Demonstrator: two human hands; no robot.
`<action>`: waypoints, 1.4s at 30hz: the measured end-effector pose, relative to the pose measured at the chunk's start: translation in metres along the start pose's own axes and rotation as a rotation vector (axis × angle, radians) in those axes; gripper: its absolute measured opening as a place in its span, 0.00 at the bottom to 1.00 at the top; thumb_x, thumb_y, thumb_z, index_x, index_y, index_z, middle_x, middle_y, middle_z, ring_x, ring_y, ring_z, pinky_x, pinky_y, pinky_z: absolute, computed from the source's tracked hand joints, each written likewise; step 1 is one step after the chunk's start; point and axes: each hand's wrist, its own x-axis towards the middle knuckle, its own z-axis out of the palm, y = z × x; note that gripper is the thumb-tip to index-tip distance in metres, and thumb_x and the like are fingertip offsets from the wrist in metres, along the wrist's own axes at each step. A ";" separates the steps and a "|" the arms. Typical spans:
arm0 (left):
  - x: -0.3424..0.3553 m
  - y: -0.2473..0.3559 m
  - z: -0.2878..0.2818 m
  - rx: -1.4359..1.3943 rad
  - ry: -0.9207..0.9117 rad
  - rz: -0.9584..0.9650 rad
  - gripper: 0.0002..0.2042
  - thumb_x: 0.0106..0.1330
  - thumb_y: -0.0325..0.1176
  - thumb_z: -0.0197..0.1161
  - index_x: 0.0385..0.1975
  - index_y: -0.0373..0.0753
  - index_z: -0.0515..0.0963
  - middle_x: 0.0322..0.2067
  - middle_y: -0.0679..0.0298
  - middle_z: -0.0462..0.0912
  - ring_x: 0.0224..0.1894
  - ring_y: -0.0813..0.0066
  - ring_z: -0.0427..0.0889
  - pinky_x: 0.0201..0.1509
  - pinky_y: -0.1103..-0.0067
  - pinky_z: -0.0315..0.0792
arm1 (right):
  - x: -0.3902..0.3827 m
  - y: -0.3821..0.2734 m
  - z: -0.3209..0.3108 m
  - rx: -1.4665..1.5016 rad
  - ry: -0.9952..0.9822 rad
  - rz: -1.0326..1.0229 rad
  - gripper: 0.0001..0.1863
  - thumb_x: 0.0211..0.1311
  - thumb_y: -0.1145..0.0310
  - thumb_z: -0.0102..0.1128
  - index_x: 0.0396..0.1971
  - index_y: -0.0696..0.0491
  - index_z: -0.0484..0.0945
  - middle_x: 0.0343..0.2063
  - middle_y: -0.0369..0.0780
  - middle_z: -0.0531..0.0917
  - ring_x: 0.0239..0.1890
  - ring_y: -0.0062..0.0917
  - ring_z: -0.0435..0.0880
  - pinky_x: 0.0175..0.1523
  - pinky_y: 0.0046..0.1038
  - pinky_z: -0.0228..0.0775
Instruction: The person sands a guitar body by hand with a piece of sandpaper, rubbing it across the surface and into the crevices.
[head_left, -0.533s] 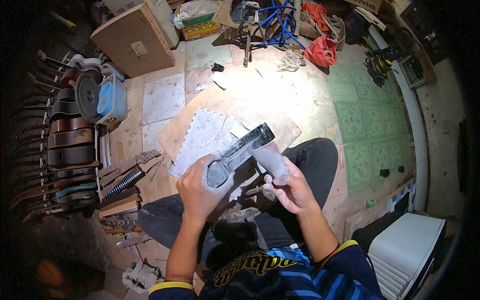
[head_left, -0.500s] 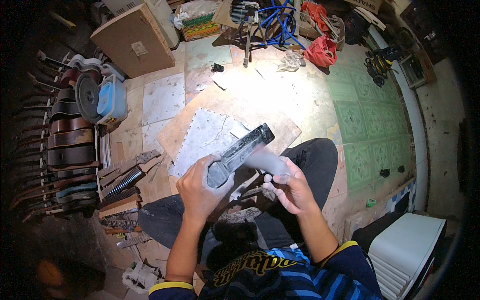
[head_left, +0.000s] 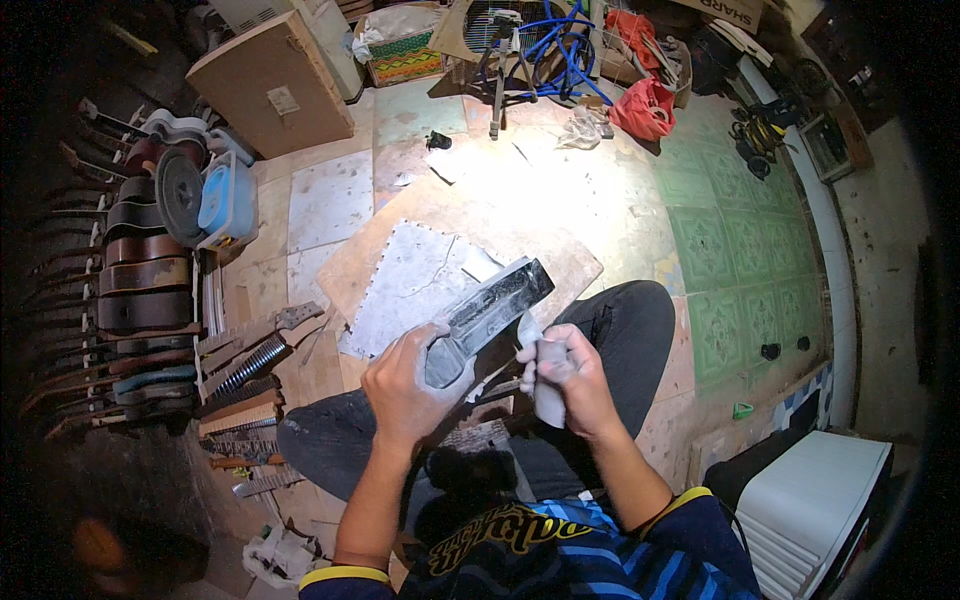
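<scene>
Starting at the left, we see a row of guitars (head_left: 143, 312) along the dark edge, then a clear tub (head_left: 240, 205) with something blue in it. Next comes a board (head_left: 345, 268) flat on the floor, with a white sheet (head_left: 405, 285) lying on it. In front of these, the left hand (head_left: 415, 385) has its fingers clamped around the near, rounded end of a dark block (head_left: 492, 308). The block is held up between us and the board, its long axis slanting from that grip up and to the right. The right hand (head_left: 577, 385) has its fingers pinched on a bent grey sheet (head_left: 549, 406), just below and right of the block's free end. So the left hand holds the block, while the right is nearer its far half, which lies up and left of those fingers. We cannot tell whether the grey sheet's upper tip touches the block's edge. Farthest right are green tiles (head_left: 702, 240).
</scene>
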 end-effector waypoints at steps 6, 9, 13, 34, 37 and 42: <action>-0.004 -0.001 0.001 0.016 0.021 0.017 0.26 0.45 0.37 0.83 0.45 0.39 0.81 0.37 0.59 0.89 0.37 0.61 0.90 0.42 0.71 0.82 | 0.004 -0.009 0.030 -0.838 0.103 -0.526 0.21 0.52 0.81 0.66 0.49 0.55 0.82 0.50 0.47 0.81 0.52 0.39 0.83 0.58 0.35 0.75; -0.006 -0.002 0.003 -0.002 0.031 0.020 0.25 0.45 0.37 0.83 0.44 0.39 0.81 0.37 0.59 0.89 0.37 0.60 0.90 0.42 0.70 0.82 | 0.009 -0.006 0.034 -0.988 0.076 -0.719 0.24 0.52 0.82 0.66 0.52 0.55 0.83 0.51 0.46 0.81 0.53 0.43 0.81 0.59 0.38 0.75; -0.008 -0.003 0.005 -0.026 0.028 0.025 0.25 0.45 0.37 0.82 0.44 0.39 0.81 0.37 0.59 0.89 0.37 0.59 0.90 0.42 0.70 0.82 | 0.012 0.001 0.036 -1.111 0.136 -0.740 0.26 0.52 0.82 0.66 0.54 0.54 0.84 0.52 0.46 0.81 0.54 0.43 0.80 0.60 0.41 0.73; -0.013 0.005 -0.001 -0.117 -0.012 -0.044 0.21 0.50 0.33 0.79 0.43 0.36 0.82 0.40 0.51 0.89 0.41 0.53 0.90 0.45 0.68 0.82 | -0.002 0.003 0.047 -1.089 0.030 -0.755 0.23 0.47 0.81 0.67 0.48 0.55 0.86 0.47 0.43 0.88 0.48 0.35 0.86 0.51 0.37 0.75; -0.013 0.003 0.000 -0.134 0.002 -0.008 0.21 0.50 0.33 0.79 0.43 0.36 0.81 0.40 0.51 0.89 0.41 0.52 0.89 0.45 0.68 0.82 | 0.010 0.004 0.033 -1.128 0.006 -0.805 0.22 0.49 0.79 0.68 0.48 0.56 0.87 0.46 0.44 0.88 0.47 0.37 0.87 0.51 0.37 0.76; -0.015 0.003 0.001 -0.126 -0.014 -0.018 0.20 0.51 0.34 0.78 0.43 0.35 0.82 0.41 0.51 0.89 0.41 0.51 0.89 0.45 0.67 0.82 | -0.007 0.004 0.045 -1.043 -0.056 -0.708 0.21 0.49 0.81 0.65 0.47 0.56 0.86 0.48 0.47 0.88 0.47 0.40 0.86 0.54 0.37 0.75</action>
